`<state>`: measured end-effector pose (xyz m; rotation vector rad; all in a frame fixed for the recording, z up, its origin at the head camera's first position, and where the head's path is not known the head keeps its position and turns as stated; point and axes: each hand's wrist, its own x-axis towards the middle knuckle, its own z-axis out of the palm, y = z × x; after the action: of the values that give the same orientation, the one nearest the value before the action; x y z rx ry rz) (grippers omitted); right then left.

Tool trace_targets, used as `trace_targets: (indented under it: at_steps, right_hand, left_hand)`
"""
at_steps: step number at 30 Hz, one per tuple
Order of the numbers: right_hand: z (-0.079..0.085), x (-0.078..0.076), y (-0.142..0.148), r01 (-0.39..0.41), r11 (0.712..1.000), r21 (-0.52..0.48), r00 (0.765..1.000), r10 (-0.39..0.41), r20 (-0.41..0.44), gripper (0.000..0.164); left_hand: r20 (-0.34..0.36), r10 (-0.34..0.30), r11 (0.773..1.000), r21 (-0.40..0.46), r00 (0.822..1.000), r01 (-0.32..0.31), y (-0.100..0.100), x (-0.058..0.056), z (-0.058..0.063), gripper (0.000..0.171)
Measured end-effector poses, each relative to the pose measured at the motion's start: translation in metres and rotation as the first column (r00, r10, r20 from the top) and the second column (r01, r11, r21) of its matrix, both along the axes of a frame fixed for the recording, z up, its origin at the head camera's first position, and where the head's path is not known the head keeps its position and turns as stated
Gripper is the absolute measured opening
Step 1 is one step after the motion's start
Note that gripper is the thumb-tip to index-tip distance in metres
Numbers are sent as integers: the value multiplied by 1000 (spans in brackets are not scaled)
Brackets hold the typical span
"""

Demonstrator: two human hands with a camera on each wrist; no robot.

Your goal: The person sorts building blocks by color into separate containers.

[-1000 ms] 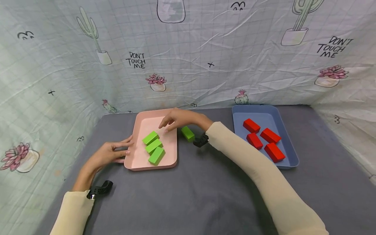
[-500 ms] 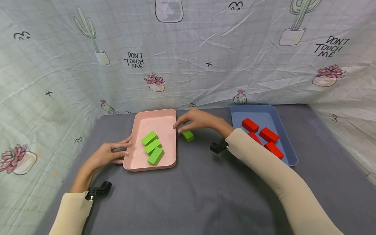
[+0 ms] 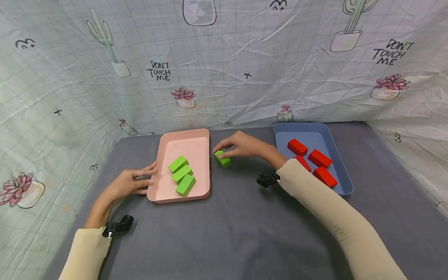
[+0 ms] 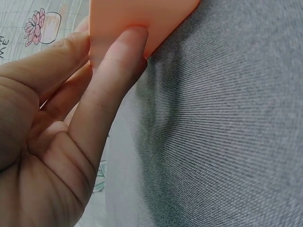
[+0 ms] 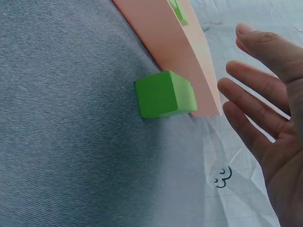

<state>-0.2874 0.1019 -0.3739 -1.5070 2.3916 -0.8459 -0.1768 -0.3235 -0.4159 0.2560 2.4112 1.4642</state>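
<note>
My left hand point(image 3: 127, 184) holds the left edge of the pink tray point(image 3: 182, 140). In the left wrist view the thumb point(image 4: 125, 52) lies against the tray's outer wall, and the other fingertips are hidden behind its edge. Three green blocks point(image 3: 182, 174) lie inside the tray. Just right of the tray, another green block point(image 3: 224, 161) rests on the grey cloth. My right hand point(image 3: 243, 144) hovers over it, thumb and fingers spread apart. The right wrist view shows a gap between the fingers point(image 5: 255, 104) and that green block point(image 5: 163, 97).
A blue tray point(image 3: 304, 130) with several red blocks point(image 3: 320, 158) stands to the right, partly covered by my right forearm point(image 3: 325, 210). A patterned cloth point(image 3: 224, 77) hangs behind the grey-covered table point(image 3: 210, 241). Each wrist wears a black camera mount point(image 3: 119, 224).
My right hand has moved right, from above the pink tray, and lowered over the green block outside it. My left hand stays at the tray's edge.
</note>
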Motion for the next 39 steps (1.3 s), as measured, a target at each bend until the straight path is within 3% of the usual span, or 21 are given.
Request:
trace_targets:
  at_steps: [8, 15, 27, 34, 39]
  right_hand:
    - [-9, 5, 4, 97, 995, -29, 995, -98, -25, 38]
    - [-18, 13, 7, 206, 976, -68, 979, -205, 14, 39]
    - [-39, 24, -3, 392, 916, -84, 919, -385, 89, 51]
    - [-50, 27, -11, 470, 877, -99, 883, -466, 63, 56]
    - [-59, 28, -16, 494, 867, -74, 870, -491, 48, 63]
  left_hand:
    - [-1, -10, 1000, 22, 1000, 10, 0, 0, 0, 52]
    - [-5, -6, 1000, 14, 1000, 7, 0, 1, 0, 52]
    - [-3, 0, 1000, 10, 1000, 0, 0, 2, 0, 50]
    - [9, 1, 1000, 15, 1000, -1, 1, 2, 0, 50]
    - [8, 5, 1000, 7, 1000, -5, 1, 2, 0, 50]
